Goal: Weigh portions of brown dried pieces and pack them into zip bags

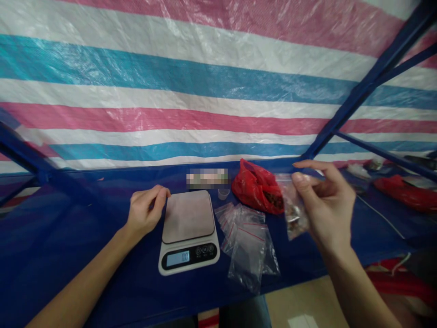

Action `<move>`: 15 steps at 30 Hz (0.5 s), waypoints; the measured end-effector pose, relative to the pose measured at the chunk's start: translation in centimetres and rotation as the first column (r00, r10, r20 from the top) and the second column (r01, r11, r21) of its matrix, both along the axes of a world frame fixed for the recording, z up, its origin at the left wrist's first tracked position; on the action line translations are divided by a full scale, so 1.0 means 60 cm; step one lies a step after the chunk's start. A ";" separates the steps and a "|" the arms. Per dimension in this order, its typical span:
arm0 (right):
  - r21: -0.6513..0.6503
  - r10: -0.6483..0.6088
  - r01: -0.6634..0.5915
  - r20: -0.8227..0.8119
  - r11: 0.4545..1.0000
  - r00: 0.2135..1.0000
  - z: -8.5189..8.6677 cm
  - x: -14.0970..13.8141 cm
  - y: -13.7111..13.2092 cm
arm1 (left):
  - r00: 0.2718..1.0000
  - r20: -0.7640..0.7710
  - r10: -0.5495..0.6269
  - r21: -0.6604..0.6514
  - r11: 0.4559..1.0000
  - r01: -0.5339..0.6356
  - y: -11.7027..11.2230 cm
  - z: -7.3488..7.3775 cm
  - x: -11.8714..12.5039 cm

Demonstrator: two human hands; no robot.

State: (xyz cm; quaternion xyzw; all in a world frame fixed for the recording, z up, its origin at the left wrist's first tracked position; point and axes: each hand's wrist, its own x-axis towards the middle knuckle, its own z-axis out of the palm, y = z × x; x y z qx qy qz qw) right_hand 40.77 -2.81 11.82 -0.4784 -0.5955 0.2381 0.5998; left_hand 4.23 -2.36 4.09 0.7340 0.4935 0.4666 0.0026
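My right hand [327, 205] pinches the top of a small clear zip bag [294, 214] between thumb and fingers. Brownish bits lie in the bottom of this bag, held up right of a red plastic bag [257, 187]. The red bag gapes and shows brown pieces inside. My left hand [146, 206] is closed, its fingers curled, beside the upper left corner of a white kitchen scale [189, 232]. Whether it touches the scale I cannot tell. Nothing sits on the scale's plate, and its display reads 0.0. Flat, clear zip bags [247, 250] overlap to the right of the scale.
Behind the scale are a small clear cup [223, 194] and a blurred-out item [206, 178]. The blue table [112, 282] ends at striped plastic sheeting [191, 118]. Blue metal bars [351, 100] slant at both sides. Another red bag [406, 193] lies far right.
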 end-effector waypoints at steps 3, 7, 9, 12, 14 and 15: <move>-0.107 0.255 -0.254 -0.006 0.961 0.967 -0.028 -0.057 -0.006 | 0.979 0.062 -0.195 -0.097 0.975 0.201 -0.005 0.010 0.010; -0.163 0.519 -0.516 -0.026 0.841 0.854 -0.056 -0.156 0.010 | 0.913 0.080 -0.400 -0.222 0.886 0.408 -0.015 0.024 0.036; -0.169 0.606 -0.602 -0.030 0.780 0.795 -0.054 -0.187 0.024 | 0.907 0.156 -0.390 -0.284 0.862 0.420 -0.016 0.028 0.044; -0.150 0.670 -0.673 -0.076 0.724 0.738 -0.037 -0.189 0.051 | 0.883 0.396 -0.253 -0.332 0.857 0.395 -0.008 0.029 0.034; -0.111 0.631 -0.641 -0.115 0.759 0.767 -0.027 -0.165 0.070 | 0.845 0.518 -0.135 -0.309 0.891 0.332 0.002 0.027 0.014; -0.101 0.598 -0.610 -0.129 0.786 0.791 -0.025 -0.150 0.078 | 0.831 0.549 -0.089 -0.292 0.911 0.291 0.008 0.026 0.003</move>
